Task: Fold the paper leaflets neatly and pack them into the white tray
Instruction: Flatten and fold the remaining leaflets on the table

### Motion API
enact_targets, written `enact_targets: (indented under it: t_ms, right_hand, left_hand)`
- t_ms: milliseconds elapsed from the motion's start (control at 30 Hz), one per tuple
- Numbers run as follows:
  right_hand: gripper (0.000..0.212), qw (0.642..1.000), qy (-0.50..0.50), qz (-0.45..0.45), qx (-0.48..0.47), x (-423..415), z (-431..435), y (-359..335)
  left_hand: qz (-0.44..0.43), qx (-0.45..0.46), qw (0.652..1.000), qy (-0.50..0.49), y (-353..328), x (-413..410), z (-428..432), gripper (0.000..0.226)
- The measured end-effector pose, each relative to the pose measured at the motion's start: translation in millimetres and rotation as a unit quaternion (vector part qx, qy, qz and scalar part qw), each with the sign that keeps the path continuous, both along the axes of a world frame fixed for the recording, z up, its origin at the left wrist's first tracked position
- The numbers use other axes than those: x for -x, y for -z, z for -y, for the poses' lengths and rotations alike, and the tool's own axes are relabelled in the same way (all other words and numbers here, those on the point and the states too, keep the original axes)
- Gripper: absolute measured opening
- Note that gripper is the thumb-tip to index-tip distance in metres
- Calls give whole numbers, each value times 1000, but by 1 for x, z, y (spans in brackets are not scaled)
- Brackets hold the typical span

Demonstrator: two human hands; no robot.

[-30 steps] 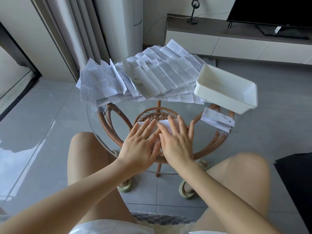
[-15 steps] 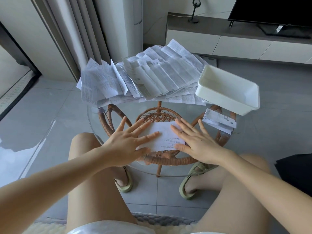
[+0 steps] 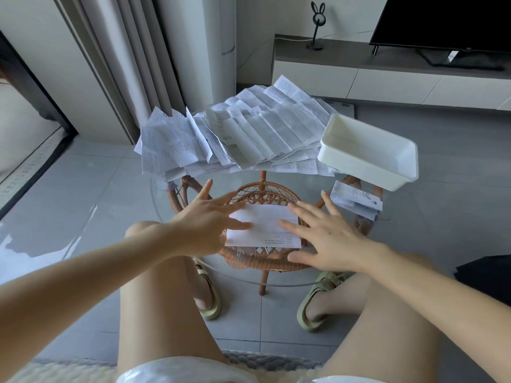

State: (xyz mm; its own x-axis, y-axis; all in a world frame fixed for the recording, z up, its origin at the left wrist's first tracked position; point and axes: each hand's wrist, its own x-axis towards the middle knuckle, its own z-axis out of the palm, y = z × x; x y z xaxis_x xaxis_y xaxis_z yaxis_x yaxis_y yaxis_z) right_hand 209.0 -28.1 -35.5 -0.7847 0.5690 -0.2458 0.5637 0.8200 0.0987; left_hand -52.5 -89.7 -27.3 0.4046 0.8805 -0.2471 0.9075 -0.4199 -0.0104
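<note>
While we sit at the round glass table (image 3: 166,194), our left hand (image 3: 204,225) and right hand (image 3: 329,239) press flat on a folded leaflet (image 3: 265,225) near us, fingers straight and spread, gripping nothing. A big pile of open leaflets (image 3: 249,134) lies at the far side. The white tray (image 3: 356,170) stands on the right, with more folded leaflets (image 3: 356,201) just beside it.

Ahead of the left fingers (image 3: 233,202), bare glass tabletop (image 3: 235,181) lies open up to the loose leaflet pile (image 3: 249,134) walling the far side. Just past the right fingers (image 3: 304,214), a folded stack (image 3: 356,200), perhaps touching the white tray (image 3: 354,170) beyond it, blocks that way.
</note>
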Motion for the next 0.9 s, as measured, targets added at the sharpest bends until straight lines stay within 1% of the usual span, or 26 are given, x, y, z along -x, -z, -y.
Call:
enact_targets:
  t_ms: [67,100,133,167,200,267,300,367,467,533,567,600,633,667,700,767,833,867,900]
  right_hand:
    - [80,999,-1,-3,-44,-4,17,2]
    - [80,998,0,-9,-58,-6,26,4]
    - [83,998,-1,-9,-65,-7,38,7]
    - [85,997,-8,-14,-76,-7,51,9]
    - [85,997,-15,-18,-80,-6,62,7]
    - [80,994,-33,-51,-86,-5,78,6]
    - [77,994,-36,-64,-82,-4,81,4]
    - [73,993,-39,-78,-77,-3,80,1]
    - [73,993,-71,-63,-71,-1,71,5]
    - [76,991,-104,-60,-63,0,68,11]
    - [74,990,-113,-67,-59,-1,69,14]
    - [67,988,-119,-83,-61,0,71,16]
    - [52,982,-129,-116,-72,1,73,18]
    - [36,974,-138,-159,-81,1,75,20]
    - [28,966,-140,-204,-78,3,76,21]
    - [25,952,-122,-280,-41,5,75,24]
    - [20,938,-61,-342,25,6,70,24]
    - [24,931,-13,-360,60,7,67,19]
    - [33,925,37,-368,88,9,63,14]
  left_hand:
    - [63,-110,992,16,3,-15,14,41]
    - [96,-141,985,23,6,-23,23,43]
    - [120,-150,981,26,11,-32,33,50]
    - [128,-136,982,26,16,-40,42,56]
    - [121,-123,985,24,23,-46,50,62]
    - [103,-121,987,18,32,-52,59,67]
    - [102,-132,986,14,37,-52,60,66]
    - [127,-154,980,11,43,-50,60,61]
    - [200,-203,958,40,49,-50,64,35]
    - [239,-211,946,63,49,-49,67,36]
    - [255,-204,942,71,49,-46,67,37]
    - [274,-196,938,78,50,-42,66,36]
    - [298,-177,934,82,50,-37,66,36]
    - [324,-158,929,84,52,-33,67,37]
    - [347,-136,925,79,52,-29,68,37]
    - [383,-122,914,51,53,-24,73,37]
    - [400,-154,903,2,52,-25,74,36]
    - [405,-173,897,-30,51,-28,73,35]
    - [409,-187,891,-68,49,-31,70,34]
